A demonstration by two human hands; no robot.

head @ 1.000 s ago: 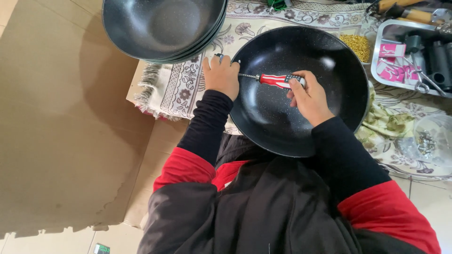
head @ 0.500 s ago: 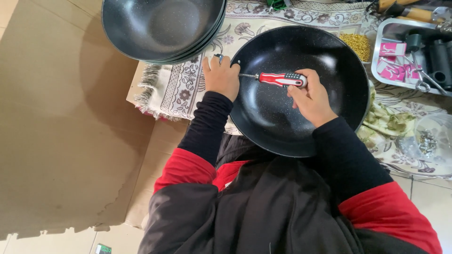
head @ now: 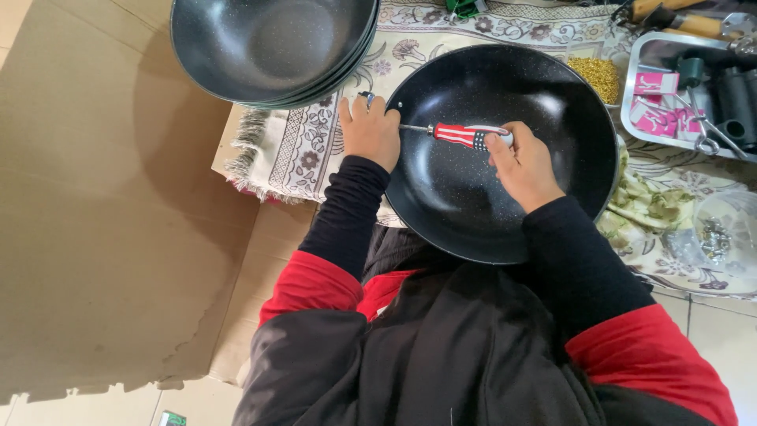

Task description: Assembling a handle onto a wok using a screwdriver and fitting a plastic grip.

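Screwdriver (head: 465,135) handle rolled slightly in right hand (head: 522,164) since a second ago, tip at rim of black pan (head: 505,205) on lap; left hand (head: 369,130) stays clamped on rim, so screw-turning continues.

Stacked dark pans (head: 272,47), patterned cloth (head: 292,150), metal tray (head: 631,102), flattened cardboard (head: 102,237).

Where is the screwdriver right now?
In the head view the red-and-white-handled screwdriver lies across the inside of the black pan, gripped by the right hand, its tip pointing at the rim by the left hand.
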